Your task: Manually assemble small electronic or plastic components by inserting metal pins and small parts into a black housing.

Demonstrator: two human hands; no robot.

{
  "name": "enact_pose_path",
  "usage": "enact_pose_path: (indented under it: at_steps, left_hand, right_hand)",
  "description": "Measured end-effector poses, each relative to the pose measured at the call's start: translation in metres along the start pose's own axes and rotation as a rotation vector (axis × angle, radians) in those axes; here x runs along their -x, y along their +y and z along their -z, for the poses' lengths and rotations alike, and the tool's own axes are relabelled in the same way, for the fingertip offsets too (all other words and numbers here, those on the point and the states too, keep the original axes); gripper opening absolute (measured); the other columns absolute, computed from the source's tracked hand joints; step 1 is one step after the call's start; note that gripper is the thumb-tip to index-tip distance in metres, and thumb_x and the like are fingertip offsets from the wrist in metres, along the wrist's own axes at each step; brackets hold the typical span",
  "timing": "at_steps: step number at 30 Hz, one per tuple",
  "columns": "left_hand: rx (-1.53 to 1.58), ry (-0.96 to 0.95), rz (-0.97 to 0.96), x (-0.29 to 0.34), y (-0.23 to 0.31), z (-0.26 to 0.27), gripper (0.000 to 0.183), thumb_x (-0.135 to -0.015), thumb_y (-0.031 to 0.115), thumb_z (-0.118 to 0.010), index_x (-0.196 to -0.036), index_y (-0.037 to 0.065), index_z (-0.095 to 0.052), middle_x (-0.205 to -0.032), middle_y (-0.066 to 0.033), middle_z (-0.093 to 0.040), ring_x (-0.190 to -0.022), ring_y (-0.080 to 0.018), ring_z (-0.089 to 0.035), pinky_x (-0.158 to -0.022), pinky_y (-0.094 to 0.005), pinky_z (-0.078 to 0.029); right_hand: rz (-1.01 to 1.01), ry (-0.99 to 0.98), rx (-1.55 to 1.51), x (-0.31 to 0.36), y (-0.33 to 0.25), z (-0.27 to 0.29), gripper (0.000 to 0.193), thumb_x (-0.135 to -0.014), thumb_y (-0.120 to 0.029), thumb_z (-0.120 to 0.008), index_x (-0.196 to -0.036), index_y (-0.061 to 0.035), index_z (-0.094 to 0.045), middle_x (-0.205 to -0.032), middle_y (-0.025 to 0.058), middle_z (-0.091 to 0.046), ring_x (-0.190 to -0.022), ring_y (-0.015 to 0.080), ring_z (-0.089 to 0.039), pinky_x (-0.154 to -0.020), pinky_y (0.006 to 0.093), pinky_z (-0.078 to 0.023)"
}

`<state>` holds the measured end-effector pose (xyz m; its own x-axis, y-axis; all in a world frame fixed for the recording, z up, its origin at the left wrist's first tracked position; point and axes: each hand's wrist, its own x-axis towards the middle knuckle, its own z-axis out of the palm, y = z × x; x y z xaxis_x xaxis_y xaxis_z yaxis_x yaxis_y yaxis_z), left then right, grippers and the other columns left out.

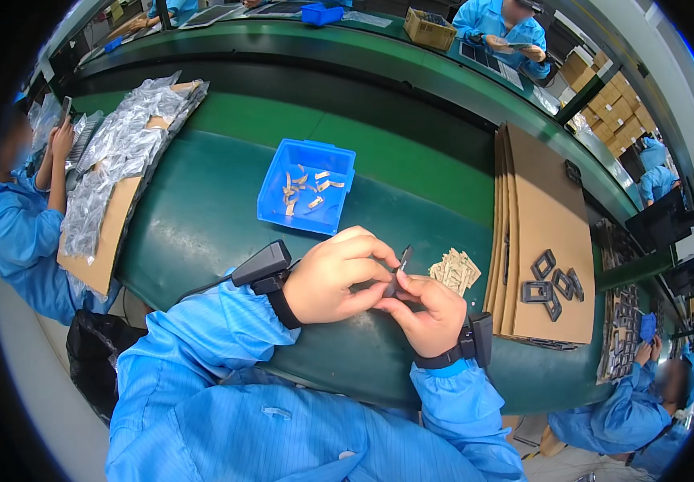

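Above the near part of the green table, my left hand (343, 277) and my right hand (430, 315) meet, fingers pinched around a small black plastic part (405, 257). It is thin and dark, much like the black frames nearby, but my fingers cover most of it. Just right of my hands lies a pile of small beige strips (454, 271). Beyond my left hand stands a blue plastic bin (298, 223) with several curled beige and white pieces (290, 194) in it. Each wrist wears a black strapped device.
Stacked cardboard sheets (552, 233) at the right carry several black rectangular frames (537, 292). On the left, clear plastic bags (134, 132) cover a cardboard sheet beside a seated person (25, 221). Across the table runs a raised green ledge (323, 60), with another person (515, 36) behind it.
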<state>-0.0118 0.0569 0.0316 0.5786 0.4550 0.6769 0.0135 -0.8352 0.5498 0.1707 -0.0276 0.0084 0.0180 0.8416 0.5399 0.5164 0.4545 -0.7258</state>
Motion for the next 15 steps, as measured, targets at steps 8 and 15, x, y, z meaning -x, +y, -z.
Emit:
enact_pose_path:
  at_steps: [8,15]
  left_hand:
    - [0.068,-0.070,0.084,0.0025,-0.0032,-0.0042,0.013,-0.072,0.002,-0.073,-0.084,0.004,-0.068,-0.107,-0.0091,-0.067,-0.093,-0.0277,-0.062,-0.078,-0.0369,-0.051]
    - [0.048,-0.049,0.085,0.0030,-0.0016,-0.0019,0.013,-0.069,0.002,-0.074,-0.080,0.003,-0.067,-0.104,-0.0090,-0.067,-0.092,-0.0264,-0.062,-0.077,-0.0352,-0.052]
  right_hand:
    - [-0.046,-0.010,0.023,0.0034,-0.0003,-0.0008,0.044,-0.065,-0.015,-0.088,-0.100,0.0013,-0.068,-0.085,0.0129,-0.070,-0.072,0.0205,-0.069,-0.063,0.0288,-0.056]
    - [-0.093,-0.045,-0.093,0.0002,-0.0082,-0.0040,0.035,-0.072,0.001,-0.080,-0.104,0.0031,-0.067,-0.097,0.0154,-0.070,-0.086,0.0212,-0.071,-0.073,0.0284,-0.059]
